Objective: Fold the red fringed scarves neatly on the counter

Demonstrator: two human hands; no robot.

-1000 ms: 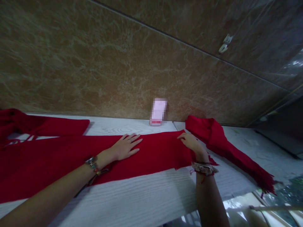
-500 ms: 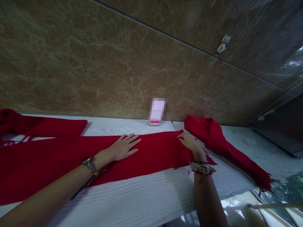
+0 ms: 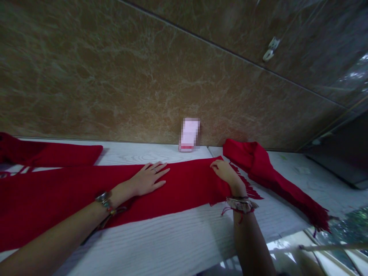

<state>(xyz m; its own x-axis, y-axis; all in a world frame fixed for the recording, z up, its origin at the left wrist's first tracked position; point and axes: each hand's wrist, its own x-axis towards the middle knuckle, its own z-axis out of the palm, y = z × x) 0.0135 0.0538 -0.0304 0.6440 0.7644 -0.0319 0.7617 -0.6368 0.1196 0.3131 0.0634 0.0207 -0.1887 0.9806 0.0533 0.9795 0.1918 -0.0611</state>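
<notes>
A long red scarf (image 3: 186, 188) lies spread across the white wood-grain surface, its fringed end to the right. My left hand (image 3: 149, 179) rests flat on its middle, fingers spread. Near the fringe, my right hand (image 3: 227, 174) has its fingers curled down against the scarf's far part; they appear to grip the fabric, though the fingertips are partly hidden. To the right of that hand lies another length of red scarf (image 3: 260, 165), bunched at the wall end and fringed at the near end.
Red folded fabric (image 3: 71, 154) lies at the far left. A blurred pink-and-white object (image 3: 189, 134) stands against the brown marbled wall (image 3: 115, 76). A white hook (image 3: 270, 50) is on the wall. The white surface (image 3: 172, 237) ends at a front edge.
My right hand has shifted slightly left along the scarf, and more of the fringe shows beside it. My left hand stays flat in about the same place on the fabric.
</notes>
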